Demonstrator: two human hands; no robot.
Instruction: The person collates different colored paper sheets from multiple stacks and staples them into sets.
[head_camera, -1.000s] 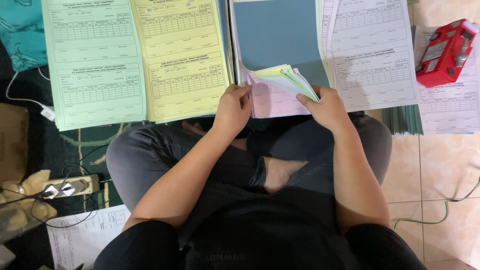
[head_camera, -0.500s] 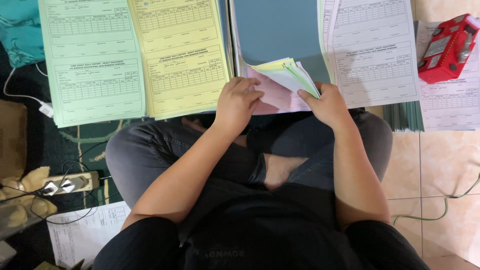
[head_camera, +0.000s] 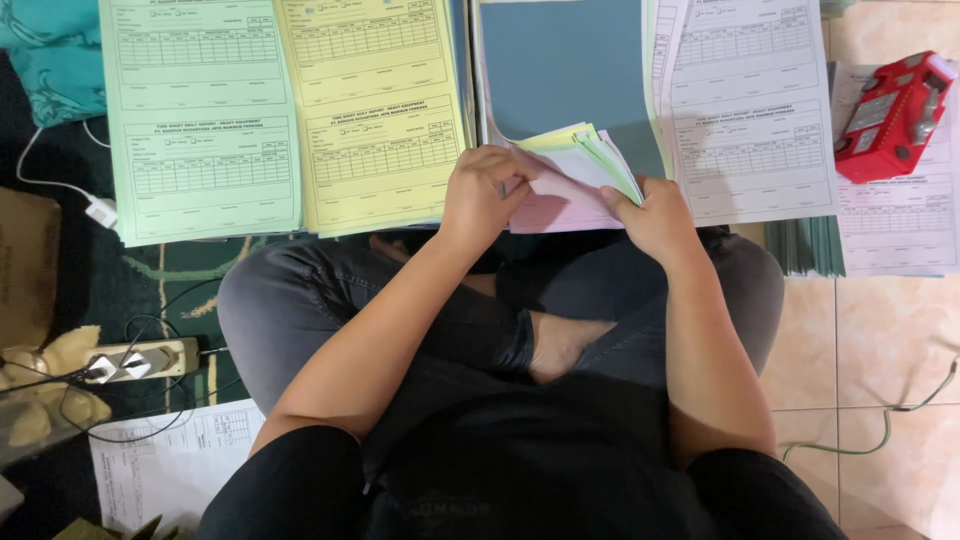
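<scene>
My left hand (head_camera: 482, 192) and right hand (head_camera: 655, 215) both pinch the sheaf (head_camera: 575, 170) over the blue pad (head_camera: 560, 70); green (head_camera: 200, 120) and yellow (head_camera: 375, 110) stacks already laid, sheaf unsorted.

red stapler (head_camera: 890, 115), power strip (head_camera: 140, 362), green & yellow forms (head_camera: 290, 110).

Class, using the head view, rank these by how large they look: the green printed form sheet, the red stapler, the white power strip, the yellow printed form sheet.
1-2. Green printed form sheet and yellow printed form sheet: alike, not ranked.
3. Red stapler.
4. White power strip, slightly smaller.
</scene>
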